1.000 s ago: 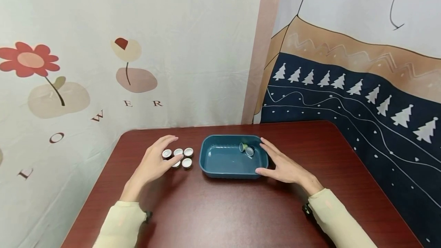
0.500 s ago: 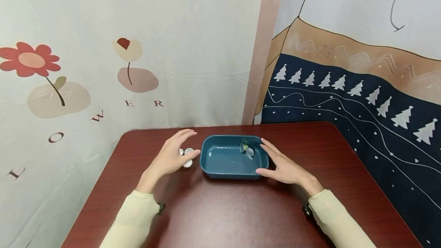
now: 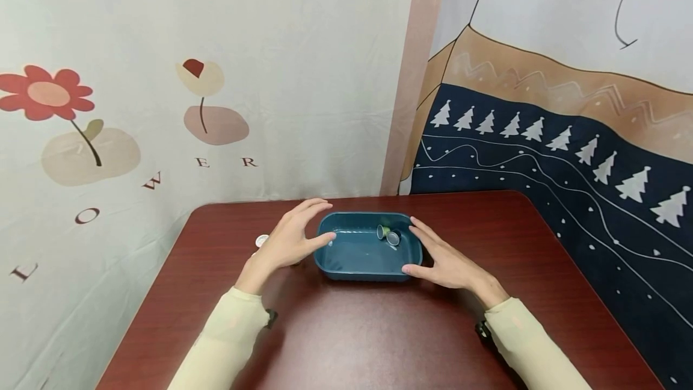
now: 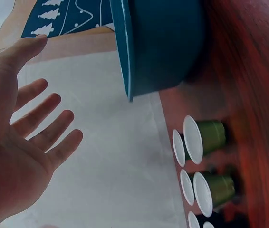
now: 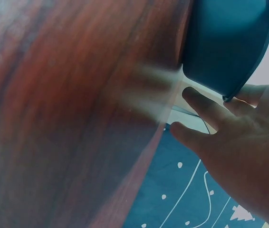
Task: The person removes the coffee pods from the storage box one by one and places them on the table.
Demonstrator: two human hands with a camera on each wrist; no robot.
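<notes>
A deep teal rectangular tray [image 3: 368,275] sits on the table. Two small cups, one greenish [image 3: 382,232] and one pale-topped [image 3: 393,238], lie tipped inside its right half. My left hand [image 3: 289,239] hovers at the tray's left end, thumb and fingers spread, thumb tip over the rim in the head view. Its palm is bare in the left wrist view. Below it stand several green coffee capsules [image 4: 213,137] with white lids, mostly hidden by the hand in the head view. My right hand [image 3: 449,262] lies along the tray's right end, fingers extended at the rim.
The brown wooden table [image 3: 352,330] ends at a printed cloth backdrop [image 3: 303,107] behind. Another cloth [image 3: 541,155], navy with white trees, hangs along the right side. One white-lidded capsule [image 3: 261,240] shows left of the left wrist.
My left hand has moved right, from over the group of capsules to the tray's left end, with its fingers spread throughout. The right hand, tray and two cups inside stay put.
</notes>
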